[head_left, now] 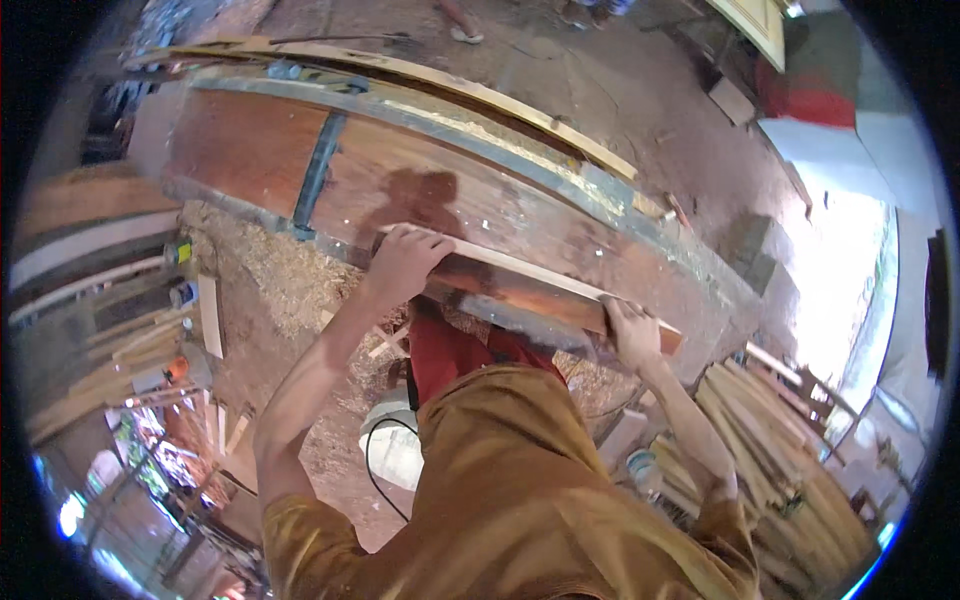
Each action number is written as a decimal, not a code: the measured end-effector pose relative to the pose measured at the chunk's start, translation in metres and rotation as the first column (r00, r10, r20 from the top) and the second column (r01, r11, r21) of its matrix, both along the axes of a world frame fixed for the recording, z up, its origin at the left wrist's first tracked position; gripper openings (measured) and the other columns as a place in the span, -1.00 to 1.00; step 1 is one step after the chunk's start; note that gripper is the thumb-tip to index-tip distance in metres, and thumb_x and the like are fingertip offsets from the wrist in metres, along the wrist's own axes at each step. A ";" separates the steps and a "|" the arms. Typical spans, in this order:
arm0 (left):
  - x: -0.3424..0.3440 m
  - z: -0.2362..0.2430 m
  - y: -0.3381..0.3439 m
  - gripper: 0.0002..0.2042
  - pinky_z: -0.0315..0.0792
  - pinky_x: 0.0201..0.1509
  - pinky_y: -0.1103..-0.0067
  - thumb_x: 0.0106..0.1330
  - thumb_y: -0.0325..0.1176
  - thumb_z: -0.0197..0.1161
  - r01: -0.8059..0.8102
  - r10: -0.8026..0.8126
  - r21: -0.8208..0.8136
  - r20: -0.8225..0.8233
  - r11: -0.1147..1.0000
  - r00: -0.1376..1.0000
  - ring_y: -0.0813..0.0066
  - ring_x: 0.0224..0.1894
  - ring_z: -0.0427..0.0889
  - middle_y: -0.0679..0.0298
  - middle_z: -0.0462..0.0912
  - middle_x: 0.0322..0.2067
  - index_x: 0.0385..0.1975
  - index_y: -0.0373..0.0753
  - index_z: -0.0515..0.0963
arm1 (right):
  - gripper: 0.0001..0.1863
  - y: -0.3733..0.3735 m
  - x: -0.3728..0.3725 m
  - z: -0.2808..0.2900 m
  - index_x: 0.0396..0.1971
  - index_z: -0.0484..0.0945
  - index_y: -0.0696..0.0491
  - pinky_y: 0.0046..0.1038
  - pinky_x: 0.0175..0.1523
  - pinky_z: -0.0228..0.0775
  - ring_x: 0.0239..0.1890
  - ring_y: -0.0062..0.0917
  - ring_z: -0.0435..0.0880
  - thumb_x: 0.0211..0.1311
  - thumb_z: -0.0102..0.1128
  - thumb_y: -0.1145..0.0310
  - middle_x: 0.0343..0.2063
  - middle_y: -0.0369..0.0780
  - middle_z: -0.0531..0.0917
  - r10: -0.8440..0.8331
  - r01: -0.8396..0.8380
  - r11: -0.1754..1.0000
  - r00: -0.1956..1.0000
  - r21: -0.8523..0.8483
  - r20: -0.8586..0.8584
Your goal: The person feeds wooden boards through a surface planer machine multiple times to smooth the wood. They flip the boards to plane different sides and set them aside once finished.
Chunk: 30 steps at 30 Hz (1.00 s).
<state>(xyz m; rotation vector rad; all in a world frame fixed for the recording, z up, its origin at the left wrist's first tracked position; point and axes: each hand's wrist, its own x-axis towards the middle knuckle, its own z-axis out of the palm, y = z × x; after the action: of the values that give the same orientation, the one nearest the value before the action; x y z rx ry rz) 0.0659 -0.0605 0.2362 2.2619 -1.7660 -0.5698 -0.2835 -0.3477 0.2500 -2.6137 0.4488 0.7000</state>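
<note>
There is one view, from a camera worn on the person's head, looking steeply down over the chest and along both forearms, which rise from the lower edge. It sits close to the body, so the mustard shirt (520, 490) fills the lower middle. The left hand (402, 262) and right hand (630, 330) lie near the centre, on a wooden strip (520, 272) at the near edge of the long table (250, 150), which runs slantwise across the upper half. The fisheye bends that table's edges and darkens the corners; the sawdust-strewn floor (280, 290) shows on the left and a stack of slats (770, 440) on the right.
</note>
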 end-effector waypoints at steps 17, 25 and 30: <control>-0.110 -0.099 -0.190 0.46 -0.22 0.73 0.21 0.05 0.14 0.64 -0.872 0.374 0.453 -0.853 0.186 -0.363 0.00 0.68 -0.29 -0.15 -0.38 0.63 0.59 -0.37 -0.49 | -0.32 -0.077 0.098 -0.036 -0.05 0.40 0.17 -0.02 -0.11 0.43 -0.18 0.03 0.53 -0.02 0.62 0.11 -0.26 -0.01 0.46 0.103 -0.065 0.992 0.905 -0.107 0.414; -0.086 -0.103 -0.184 0.49 -0.14 0.72 0.35 -0.09 0.07 0.71 -0.892 0.345 0.439 -0.859 0.111 -0.379 -0.05 0.67 -0.17 -0.33 -0.21 0.59 0.56 -0.54 -0.38 | -0.39 -0.070 0.136 -0.045 -0.16 0.39 0.15 -0.07 -0.16 0.40 -0.22 0.01 0.52 -0.03 0.63 0.17 -0.30 -0.02 0.44 0.131 -0.096 0.990 0.907 -0.106 0.399; -0.061 -0.094 -0.172 0.47 -0.08 0.71 0.34 -0.13 0.06 0.73 -0.893 0.315 0.444 -0.859 0.070 -0.402 -0.09 0.64 -0.04 -0.36 -0.04 0.56 0.56 -0.56 -0.29 | -0.39 -0.059 0.155 -0.041 -0.21 0.35 0.16 -0.07 -0.18 0.40 -0.24 0.00 0.51 -0.03 0.63 0.17 -0.30 -0.03 0.43 0.130 -0.093 0.990 0.904 -0.108 0.407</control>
<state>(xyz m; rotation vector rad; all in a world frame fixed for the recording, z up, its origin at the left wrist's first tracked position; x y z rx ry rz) 0.0049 -0.2326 0.1419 1.3594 0.4553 -0.6492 -0.1285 -0.4069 0.2087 -2.7839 0.2040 0.1443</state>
